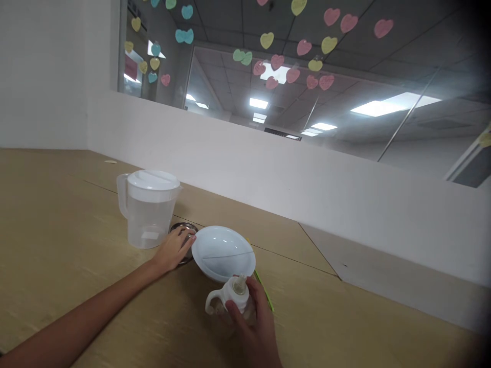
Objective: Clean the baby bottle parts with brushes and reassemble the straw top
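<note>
One wide wood-tone surface (76, 266) carries the lot. Biggest item: lidded pitcher (150, 220), upright, handle pointing left, spout right; flat base, so it likely stands fine without me holding it. Pale bowl (222, 243) sits right of it, open side up. Thin line across the inside, can't tell if seam, reflection or something lying there. Metal dish (184, 225) is between pitcher and bowl, mostly hidden under my left hand (172, 250). Fingers are laid over it near the bowl's rim; can't tell if they pinch it or just rest, though the pose would steady it. Small bottle (232, 290) is just on my side of the bowl, spout up, my right hand (261, 322) clamped on it, thumb one side, fingers other. Side grip probably keeps it upright and leaves its handle free. Base hidden, contact unclear. Smallest: green strip (265, 292), partly behind my right hand.
</note>
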`<state>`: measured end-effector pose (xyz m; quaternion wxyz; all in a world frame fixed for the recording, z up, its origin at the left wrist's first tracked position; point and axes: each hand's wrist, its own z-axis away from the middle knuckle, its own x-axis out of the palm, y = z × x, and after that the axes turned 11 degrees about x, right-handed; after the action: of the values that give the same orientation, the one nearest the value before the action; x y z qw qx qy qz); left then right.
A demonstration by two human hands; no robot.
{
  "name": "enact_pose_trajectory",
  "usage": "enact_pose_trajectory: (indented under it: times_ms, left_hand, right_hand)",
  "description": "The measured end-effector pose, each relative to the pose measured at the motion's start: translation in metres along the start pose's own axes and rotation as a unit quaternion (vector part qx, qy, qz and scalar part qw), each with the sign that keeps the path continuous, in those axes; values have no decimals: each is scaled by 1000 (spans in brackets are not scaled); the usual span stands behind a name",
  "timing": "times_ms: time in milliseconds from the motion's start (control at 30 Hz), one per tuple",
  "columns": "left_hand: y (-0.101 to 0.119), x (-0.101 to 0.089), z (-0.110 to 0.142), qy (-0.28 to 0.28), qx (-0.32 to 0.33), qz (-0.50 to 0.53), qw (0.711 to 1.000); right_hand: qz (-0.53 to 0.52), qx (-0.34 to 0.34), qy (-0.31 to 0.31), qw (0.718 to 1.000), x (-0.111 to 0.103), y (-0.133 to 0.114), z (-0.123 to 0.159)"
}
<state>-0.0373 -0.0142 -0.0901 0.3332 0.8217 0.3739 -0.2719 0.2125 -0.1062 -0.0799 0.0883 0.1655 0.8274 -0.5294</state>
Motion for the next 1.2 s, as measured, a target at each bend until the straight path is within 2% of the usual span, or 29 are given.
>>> enact_pose_trajectory:
  times_ms: [133, 367, 433, 533, 633, 700, 767, 833, 900, 967, 1100, 1200]
  left_hand:
    - [-1, 0, -1, 23, -7, -3, 1000]
    - [-4, 7, 1, -13, -40, -30, 999]
    - [-1, 2, -1, -22, -42, -61, 997]
    - [9, -15, -8, -11, -51, -121, 991]
    - [24, -36, -13, 66, -12, -137, 988]
    - [38, -43, -11, 174, 62, -107, 977]
    - [55, -41, -3, 312, 153, -52, 936]
    - [74, -31, 9, 381, 231, 31, 895]
    - [91, -17, 22, 348, 293, 126, 882]
    - [103, -5, 32, 296, 315, 176, 884]
    - [111, 5, 37, 244, 262, 236, 904]
    - [113, 4, 35, 238, 237, 283, 898]
  right_hand:
    - [1, -2, 2, 1000, 0, 0, 0]
    - [1, 9, -10, 1000, 0, 6, 1]
    - [4, 12, -11, 1000, 0, 6, 1]
    - [3, 10, -8, 1000, 1, 10, 1]
    - [-3, -3, 0, 1000, 3, 16, 2]
    - [0, -11, -1, 1000, 3, 19, 3]
    - [5, -20, -8, 1000, 3, 18, 4]
    - [3, -34, -4, 999, 3, 15, 5]
    - [-4, -42, 5, 999, 3, 11, 7]
    - [7, -41, -1, 999, 2, 11, 9]
    - [53, -49, 10, 997, 2, 21, 11]
    - [69, -77, 19, 995, 4, 23, 10]
